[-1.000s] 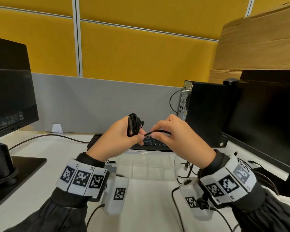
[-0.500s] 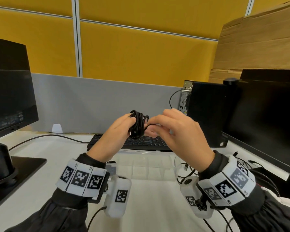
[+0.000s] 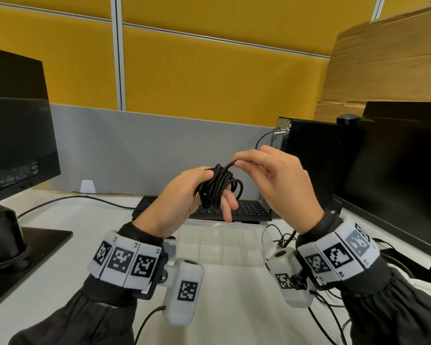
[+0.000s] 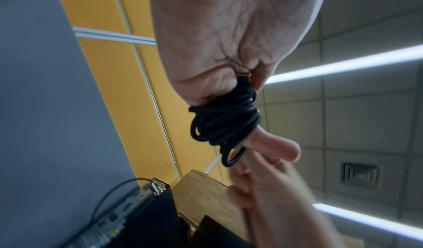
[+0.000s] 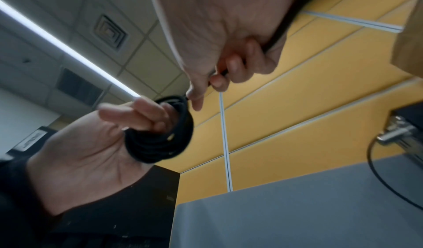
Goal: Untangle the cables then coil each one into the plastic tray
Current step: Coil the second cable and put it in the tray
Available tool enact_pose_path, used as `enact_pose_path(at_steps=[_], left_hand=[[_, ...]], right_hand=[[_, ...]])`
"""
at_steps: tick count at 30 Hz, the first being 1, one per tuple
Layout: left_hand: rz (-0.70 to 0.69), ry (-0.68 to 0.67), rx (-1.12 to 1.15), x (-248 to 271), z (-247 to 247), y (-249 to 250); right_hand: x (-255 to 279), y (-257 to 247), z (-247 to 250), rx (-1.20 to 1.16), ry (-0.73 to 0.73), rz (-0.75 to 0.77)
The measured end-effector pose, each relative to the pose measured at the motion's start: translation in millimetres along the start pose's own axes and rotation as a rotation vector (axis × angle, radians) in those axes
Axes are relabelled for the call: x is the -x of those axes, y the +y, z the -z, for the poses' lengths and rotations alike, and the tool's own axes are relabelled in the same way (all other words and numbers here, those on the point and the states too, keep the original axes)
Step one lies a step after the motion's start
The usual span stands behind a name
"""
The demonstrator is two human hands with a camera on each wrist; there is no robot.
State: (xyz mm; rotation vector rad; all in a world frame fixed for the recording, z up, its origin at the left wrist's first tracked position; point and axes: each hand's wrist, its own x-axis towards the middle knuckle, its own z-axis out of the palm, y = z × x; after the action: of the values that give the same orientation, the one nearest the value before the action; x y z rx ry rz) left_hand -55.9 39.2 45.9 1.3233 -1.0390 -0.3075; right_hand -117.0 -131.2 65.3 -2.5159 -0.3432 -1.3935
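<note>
A black cable (image 3: 218,186) is wound in several loops around the fingers of my left hand (image 3: 184,195), held up above the desk. The coil (image 4: 225,120) wraps two outstretched fingers, and a metal plug end (image 4: 243,74) sits pinched at the thumb base. My right hand (image 3: 271,178) pinches the cable's free end (image 3: 230,165) at the top of the coil, fingers curled. In the right wrist view the coil (image 5: 160,136) hangs on the left fingers. A clear plastic tray (image 3: 222,242) lies on the desk below both hands.
A black keyboard (image 3: 249,210) lies behind the tray. Monitors stand at left (image 3: 15,145) and right (image 3: 403,175), with a small desktop computer (image 3: 306,155) between. More thin cables (image 3: 281,239) lie at the tray's right end. A grey and yellow partition backs the desk.
Both hands rose. The right hand carried the free end up and over the coil, adding to the winding on the left fingers; the left fingers now point downward.
</note>
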Motion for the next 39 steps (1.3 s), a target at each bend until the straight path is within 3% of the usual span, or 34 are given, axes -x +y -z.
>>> enact_pose_path(at_steps=[7, 11, 14, 18, 24, 28, 32, 35, 39], left_hand=[[-0.088, 0.052, 0.420, 1, -6, 7], [-0.196, 0.174, 0.573, -2, -8, 9], [-0.230, 0.269, 0.518, -6, -5, 1], [-0.166, 0.350, 0.253, -11, 5, -11], [-0.051, 0.338, -0.120, -10, 3, -18], [0.011, 0.166, -0.199, -7, 4, -17], [0.057, 0.006, -0.146, -3, 7, -10], [0.063, -0.110, -0.030, 0, 4, -5], [-0.024, -0.112, 0.186, 4, 0, 4]], right_hand=[[8, 7, -20, -0.529, -0.520, -0.296], [29, 0, -30, -0.505, -0.826, -0.302], [38, -12, -32, -0.432, -0.917, -0.214], [32, -20, -14, -0.268, -0.829, -0.073], [14, -17, 12, 0.129, -0.452, 0.050], [3, -11, 14, 0.221, -0.201, 0.173], [-3, -4, 9, 0.076, -0.058, 0.176], [-6, 7, 5, 0.004, -0.065, 0.080], [3, 20, -10, -0.259, -0.366, -0.121]])
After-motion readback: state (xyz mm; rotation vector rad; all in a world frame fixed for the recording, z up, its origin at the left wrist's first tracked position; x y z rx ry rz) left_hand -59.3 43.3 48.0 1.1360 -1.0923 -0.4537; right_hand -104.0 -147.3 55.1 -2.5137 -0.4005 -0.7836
